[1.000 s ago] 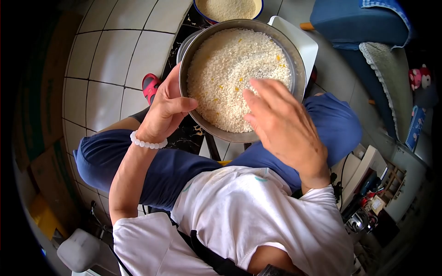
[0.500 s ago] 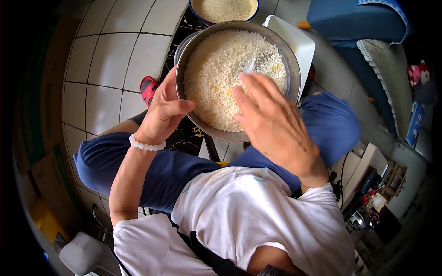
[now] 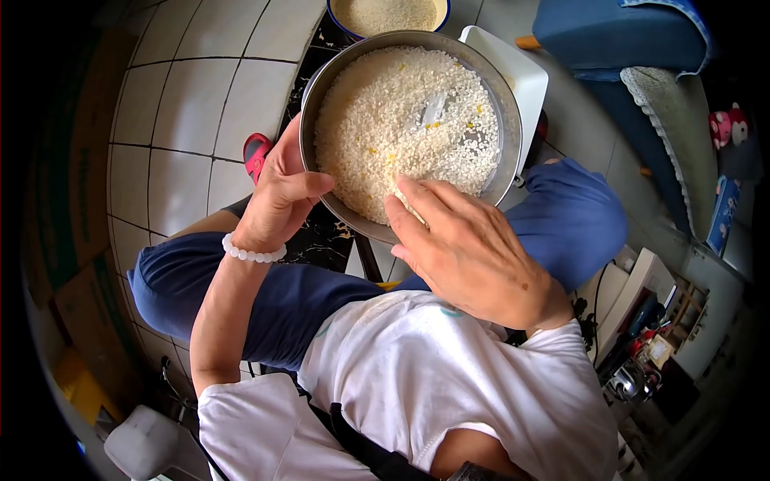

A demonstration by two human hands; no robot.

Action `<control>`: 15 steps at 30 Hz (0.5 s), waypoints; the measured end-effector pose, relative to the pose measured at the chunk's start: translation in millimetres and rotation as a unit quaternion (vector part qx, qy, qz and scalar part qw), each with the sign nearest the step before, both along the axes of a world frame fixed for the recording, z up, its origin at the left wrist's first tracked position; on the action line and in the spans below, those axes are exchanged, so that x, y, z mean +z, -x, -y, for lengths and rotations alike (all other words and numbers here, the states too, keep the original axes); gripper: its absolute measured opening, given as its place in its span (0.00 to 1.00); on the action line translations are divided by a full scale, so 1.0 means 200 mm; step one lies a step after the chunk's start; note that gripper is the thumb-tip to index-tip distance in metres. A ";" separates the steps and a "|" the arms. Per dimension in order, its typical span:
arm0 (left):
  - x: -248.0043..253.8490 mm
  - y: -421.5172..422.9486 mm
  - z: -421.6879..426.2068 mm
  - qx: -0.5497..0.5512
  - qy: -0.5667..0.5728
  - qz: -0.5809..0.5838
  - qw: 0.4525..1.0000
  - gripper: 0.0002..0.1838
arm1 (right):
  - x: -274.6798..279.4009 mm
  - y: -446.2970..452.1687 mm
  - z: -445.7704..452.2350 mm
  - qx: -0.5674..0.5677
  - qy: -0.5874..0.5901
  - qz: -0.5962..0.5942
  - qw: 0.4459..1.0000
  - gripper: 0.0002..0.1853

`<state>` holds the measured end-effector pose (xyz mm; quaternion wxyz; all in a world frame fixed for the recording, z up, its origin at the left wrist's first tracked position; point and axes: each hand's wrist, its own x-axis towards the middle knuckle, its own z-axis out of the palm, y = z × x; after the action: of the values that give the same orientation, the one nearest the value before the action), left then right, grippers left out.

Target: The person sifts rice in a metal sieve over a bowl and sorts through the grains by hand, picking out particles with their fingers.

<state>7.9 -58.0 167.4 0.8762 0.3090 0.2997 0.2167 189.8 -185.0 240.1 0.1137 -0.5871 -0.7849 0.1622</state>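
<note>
A round metal pan [image 3: 512,98] holds a layer of pale rice-like grains [image 3: 361,112] with scattered yellow bits. My left hand [image 3: 282,188] grips the pan's left rim, thumb on top and fingers behind the wall, partly hidden. At the pan's lower right, my right hand [image 3: 461,244] reaches over the rim, its fingers slightly apart and bent, with fingertips at the grains. Nothing shows held in it. A bare patch of the pan's bottom shows right of centre among the grains.
A blue-rimmed bowl [image 3: 389,16] of finer pale grains stands behind the pan. A white tray [image 3: 529,84] lies partly under the pan's right side. Beneath is a black marbled surface [image 3: 321,240]. A blue chair [image 3: 622,36] stands at the upper right.
My right hand has moved down and left across the grains toward the near rim. The bare patch right of centre is larger. The pan has shifted slightly left with my left hand.
</note>
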 end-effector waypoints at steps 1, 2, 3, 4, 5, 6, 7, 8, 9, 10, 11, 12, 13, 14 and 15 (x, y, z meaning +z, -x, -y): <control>0.00 0.00 0.00 0.006 -0.007 0.008 1.000 0.44 | 0.05 0.00 0.00 -0.003 0.069 -0.022 0.997 0.22; 0.00 0.00 0.00 0.006 -0.007 0.008 1.000 0.44 | 0.05 0.00 0.00 -0.002 0.069 -0.022 0.997 0.22; 0.01 0.00 0.00 0.007 -0.010 0.007 1.000 0.44 | 0.04 0.00 0.01 0.015 0.048 -0.035 0.998 0.19; 0.02 0.00 0.00 0.008 -0.013 0.007 1.000 0.44 | 0.04 0.00 0.01 0.032 0.028 -0.047 0.998 0.16; 0.02 0.00 0.00 0.007 -0.013 0.007 1.000 0.44 | 0.02 0.00 0.02 0.031 0.028 -0.046 0.998 0.16; 0.02 0.00 0.00 0.008 -0.013 0.005 1.000 0.45 | 0.01 0.02 0.02 0.036 0.032 -0.069 0.996 0.15; 0.02 0.00 0.00 0.009 -0.013 0.002 1.000 0.45 | -0.01 0.03 0.02 0.040 0.036 -0.092 0.994 0.14; 0.02 0.00 0.00 0.008 -0.013 0.002 1.000 0.45 | -0.02 0.04 0.02 0.039 0.037 -0.092 0.994 0.14; 0.01 0.00 0.00 0.009 -0.014 0.004 1.000 0.45 | -0.03 0.05 0.02 0.037 0.038 -0.086 0.995 0.12; 0.01 0.00 0.00 0.010 -0.017 0.006 1.000 0.45 | -0.04 0.05 0.01 0.035 0.039 -0.080 0.995 0.11; 0.01 0.00 0.00 0.009 -0.017 0.006 1.000 0.45 | -0.05 0.04 0.00 0.034 0.038 -0.080 0.995 0.11; 0.01 0.00 0.00 0.007 -0.017 0.005 1.000 0.45 | -0.05 0.04 -0.01 0.029 0.027 -0.076 0.996 0.10; 0.01 0.00 0.00 0.005 -0.018 0.004 1.000 0.45 | -0.06 0.03 -0.01 0.024 0.017 -0.071 0.997 0.09; 0.01 0.00 0.00 0.005 -0.018 0.004 1.000 0.45 | -0.05 0.02 -0.02 0.024 0.017 -0.071 0.997 0.09; 0.01 0.00 0.00 0.007 -0.016 0.004 1.000 0.45 | -0.04 0.01 -0.03 0.016 0.020 -0.071 0.997 0.09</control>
<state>7.8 -58.0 169.1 0.8707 0.3203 0.2950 0.2285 187.1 -179.5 231.3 0.1548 -0.5638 -0.7807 0.2204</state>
